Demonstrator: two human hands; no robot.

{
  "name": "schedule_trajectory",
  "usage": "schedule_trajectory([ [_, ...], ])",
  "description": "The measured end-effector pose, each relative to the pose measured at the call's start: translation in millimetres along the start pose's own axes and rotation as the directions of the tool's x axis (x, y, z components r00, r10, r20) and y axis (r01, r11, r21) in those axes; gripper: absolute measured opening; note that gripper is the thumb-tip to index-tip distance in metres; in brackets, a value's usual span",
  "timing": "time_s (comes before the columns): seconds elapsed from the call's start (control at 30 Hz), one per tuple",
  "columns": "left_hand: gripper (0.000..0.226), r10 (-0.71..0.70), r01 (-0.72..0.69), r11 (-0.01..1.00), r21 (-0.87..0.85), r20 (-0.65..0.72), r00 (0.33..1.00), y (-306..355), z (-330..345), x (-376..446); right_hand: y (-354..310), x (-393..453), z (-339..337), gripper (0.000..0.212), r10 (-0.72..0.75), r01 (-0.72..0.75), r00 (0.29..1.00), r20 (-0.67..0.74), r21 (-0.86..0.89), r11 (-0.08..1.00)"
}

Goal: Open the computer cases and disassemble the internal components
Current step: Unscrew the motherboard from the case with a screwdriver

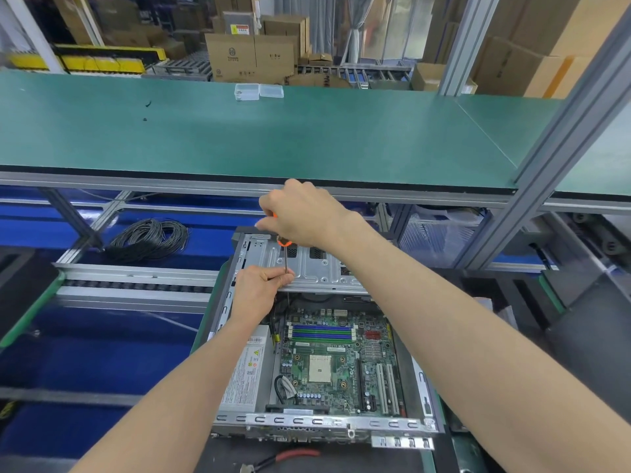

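Steel computer case (321, 423), lid off, lies on the lower bench below a green-topped shelf (273, 138). Inside: green motherboard (338, 363), grey power supply (244, 373), metal drive bracket (307, 268) at the far end. Right hand (302, 213) grips an orange-handled screwdriver (285, 254) upright over the bracket. Left hand (259, 290) pinches its shaft near the bracket edge. Red-handled pliers (283, 459) lie in front of the case.

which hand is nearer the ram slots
Left. The left hand pinches the screwdriver shaft at the drive cage's front edge, just above the RAM slots. The right hand grips the handle higher up, farther away.
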State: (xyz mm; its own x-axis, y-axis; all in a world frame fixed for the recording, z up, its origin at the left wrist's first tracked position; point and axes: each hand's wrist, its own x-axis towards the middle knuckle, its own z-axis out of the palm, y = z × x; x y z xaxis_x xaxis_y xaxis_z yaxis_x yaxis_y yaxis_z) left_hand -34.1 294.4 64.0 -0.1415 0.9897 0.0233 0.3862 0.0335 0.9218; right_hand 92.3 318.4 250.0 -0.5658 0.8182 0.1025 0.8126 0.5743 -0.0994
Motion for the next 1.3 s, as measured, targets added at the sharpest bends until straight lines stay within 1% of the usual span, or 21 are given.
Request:
schedule_trajectory([
  [0.07,0.009,-0.006,0.006,1.0,0.007,0.001,1.0,-0.2,-0.2,-0.1,-0.9,3.1,1.2,0.017,-0.029,0.029,0.999,0.019,0.033,0.999],
  [0.17,0.008,0.001,-0.001,1.0,0.018,0.002,1.0,-0.3,-0.9,-0.7,1.3,1.5,-4.9,0.028,-0.099,0.091,0.992,0.08,0.093,0.992],
  [0.23,0.008,0.003,-0.003,1.0,0.017,0.001,1.0,0.0,-0.8,-0.8,4.4,-1.7,-9.6,0.028,-0.134,0.115,0.984,0.116,0.161,0.98],
  [0.3,0.008,-0.003,0.003,1.0,0.018,-0.001,1.0,1.1,0.0,-1.1,5.6,-2.7,-9.6,0.011,-0.093,0.077,0.991,0.096,0.156,0.985],
  [0.33,0.009,-0.01,0.01,1.0,0.014,0.001,1.0,1.6,0.4,-1.0,4.9,-1.7,-8.4,0.011,-0.057,0.05,0.996,0.061,0.11,0.993],
  [0.37,0.009,-0.015,0.015,1.0,0.01,0.002,1.0,2.0,0.8,-0.9,2.4,-0.9,-6.7,0.025,-0.01,0.009,0.999,0.034,0.026,1.0],
  [0.43,0.008,-0.01,0.01,1.0,0.003,0.001,1.0,2.4,0.5,-1.0,-3.0,2.3,-3.7,0.033,0.033,-0.033,0.999,0.005,-0.071,0.997],
  [0.57,0.007,-0.017,0.017,1.0,0.012,-0.009,1.0,1.0,-0.5,-1.6,-3.4,6.5,-1.2,0.013,-0.03,0.028,0.998,0.056,0.029,0.999],
  [0.7,0.008,-0.005,0.005,1.0,0.008,-0.003,1.0,2.0,-0.6,-2.5,6.3,0.2,-8.6,0.025,-0.117,0.101,0.988,0.103,0.151,0.983],
  [0.77,0.013,0.009,-0.009,1.0,0.007,-0.005,1.0,4.4,-0.6,-3.6,7.5,-0.6,-7.8,0.015,-0.091,0.079,0.993,0.075,0.15,0.986],
  [0.8,0.012,0.016,-0.016,1.0,0.017,-0.011,1.0,6.4,-0.3,-4.5,5.7,0.0,-6.0,0.018,-0.054,0.047,0.997,0.058,0.12,0.992],
  [0.87,0.001,0.073,-0.066,0.992,0.112,-0.055,0.996,10.2,0.0,-7.0,0.6,1.2,-1.2,0.027,0.019,-0.02,0.999,0.031,0.03,0.999],
  [0.97,0.013,0.298,-0.203,0.888,0.413,-0.18,0.938,11.3,-3.6,-19.2,-2.5,4.9,1.6,0.011,-0.022,0.02,0.999,0.029,0.054,0.998],
  [1.03,0.018,0.447,-0.332,0.806,0.49,-0.136,0.884,9.9,-6.5,-29.7,-1.2,4.5,-0.4,0.018,-0.09,0.085,0.994,0.054,0.095,0.992],
  [1.07,0.02,0.472,-0.382,0.771,0.51,-0.055,0.88,8.4,-7.1,-34.0,0.0,3.5,-2.1,0.024,-0.115,0.107,0.991,0.065,0.121,0.987],
  [1.1,0.022,0.434,-0.399,0.744,0.536,0.065,0.898,8.4,-7.2,-36.7,1.1,2.4,-3.4,0.028,-0.133,0.122,0.989,0.068,0.148,0.981],
  [1.13,0.022,0.33,-0.385,0.722,0.575,0.202,0.922,10.3,-8.1,-37.5,1.0,1.0,-4.4,0.028,-0.143,0.131,0.988,0.061,0.162,0.978],
  [1.17,0.022,0.182,-0.355,0.693,0.628,0.324,0.928,11.2,-9.4,-35.1,1.6,0.5,-3.8,0.024,-0.132,0.123,0.99,0.047,0.163,0.979],
  [1.2,0.022,0.02,-0.328,0.652,0.684,0.416,0.909,13.7,-11.7,-31.5,2.4,0.9,-2.2,0.02,-0.105,0.1,0.994,0.03,0.148,0.984],
  [1.23,0.023,-0.134,-0.309,0.615,0.725,0.482,0.866,16.4,-13.6,-27.0,3.0,1.5,-0.3,0.022,-0.068,0.066,0.998,0.014,0.119,0.991],
  [1.3,0.028,-0.37,-0.301,0.562,0.77,0.56,0.741,21.0,-13.4,-17.4,3.4,2.5,3.6,0.027,-0.012,0.012,1.0,-0.005,0.071,0.997],
])
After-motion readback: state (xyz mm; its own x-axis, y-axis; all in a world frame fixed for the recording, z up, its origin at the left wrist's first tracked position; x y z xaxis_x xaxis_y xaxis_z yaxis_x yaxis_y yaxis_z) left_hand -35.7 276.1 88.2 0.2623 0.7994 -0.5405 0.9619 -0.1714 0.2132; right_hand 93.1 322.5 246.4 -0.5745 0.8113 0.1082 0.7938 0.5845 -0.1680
